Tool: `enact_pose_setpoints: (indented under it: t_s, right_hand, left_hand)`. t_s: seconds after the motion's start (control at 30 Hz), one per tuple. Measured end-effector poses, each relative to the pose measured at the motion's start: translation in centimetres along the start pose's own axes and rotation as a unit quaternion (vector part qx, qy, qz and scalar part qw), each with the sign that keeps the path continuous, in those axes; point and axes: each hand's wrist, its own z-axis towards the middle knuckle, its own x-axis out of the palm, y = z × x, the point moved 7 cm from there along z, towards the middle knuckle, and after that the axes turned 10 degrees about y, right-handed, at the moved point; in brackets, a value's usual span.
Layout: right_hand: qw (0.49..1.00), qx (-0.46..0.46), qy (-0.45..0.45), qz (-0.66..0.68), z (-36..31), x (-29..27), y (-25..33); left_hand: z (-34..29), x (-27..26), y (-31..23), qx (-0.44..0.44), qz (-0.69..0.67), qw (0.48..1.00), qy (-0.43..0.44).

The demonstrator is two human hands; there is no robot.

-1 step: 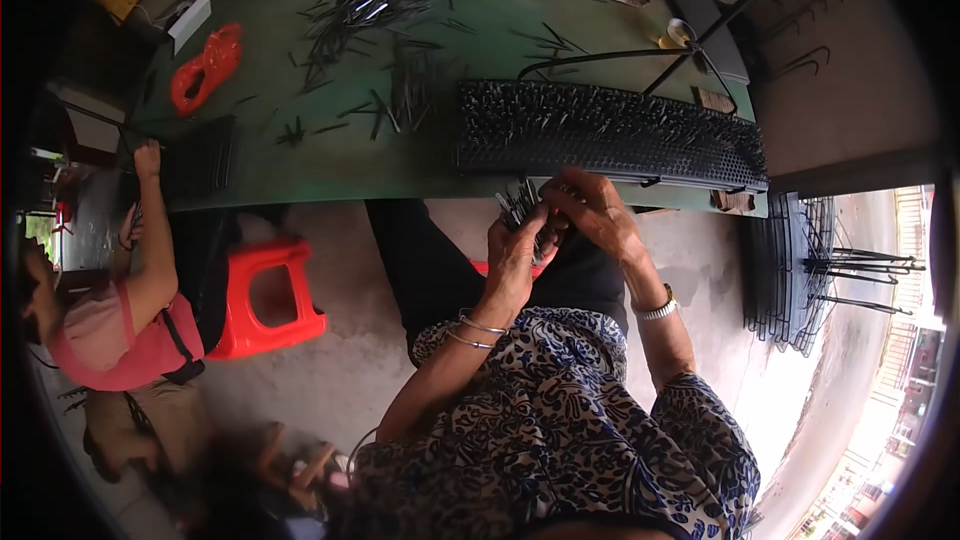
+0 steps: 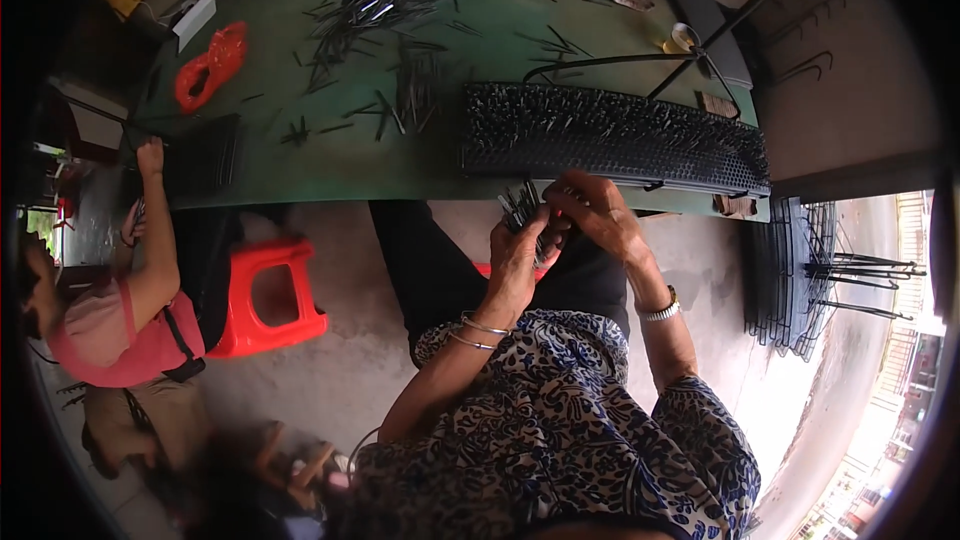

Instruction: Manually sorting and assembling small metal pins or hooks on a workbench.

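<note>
My left hand (image 2: 518,250) is wrapped round a bundle of thin dark strips (image 2: 521,202), whose ends stick up past the fingers. Against the bundle's right side, the fingers of my right hand (image 2: 596,208) are bent together; whatever they hold is hidden. Both hands are in front of the table's near edge, above my lap. Just beyond them on the green table (image 2: 330,165) lies a long black perforated rack (image 2: 610,135). Its far part is densely filled with short upright strips, while rows of open holes show along its near part.
A heap of loose dark strips (image 2: 385,0) covers the far middle of the table, with smaller clusters nearer. An orange-red plastic item (image 2: 212,68) lies left. A co-worker's arm (image 2: 155,210) reaches to another rack. A red stool (image 2: 270,295) stands left; black racks (image 2: 795,280) are stacked right.
</note>
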Motion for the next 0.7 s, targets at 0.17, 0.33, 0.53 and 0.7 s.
enact_pose_setpoints:
  t_s: [0.17, 0.33, 0.53, 0.7]
  right_hand:
    - [0.974, -0.052, -0.177, -0.129, 0.8, -1.8, 2.5]
    - [0.917, -0.17, -0.304, -0.194, 3.3, -3.0, 3.8]
    - [0.898, -0.181, -0.296, -0.269, 5.8, -1.5, 2.9]
    - [0.856, -0.174, -0.303, -0.38, 5.0, -0.4, 3.9]
  left_hand:
    - [-0.1, -1.3, -1.1, -0.007, -0.055, 0.997, -0.054]
    - [0.6, -1.4, -0.9, -0.01, -0.08, 0.995, -0.055]
    - [1.2, -2.6, -1.2, 0.009, -0.072, 0.996, -0.044]
    - [0.4, -2.3, -0.9, 0.005, -0.079, 0.996, -0.038]
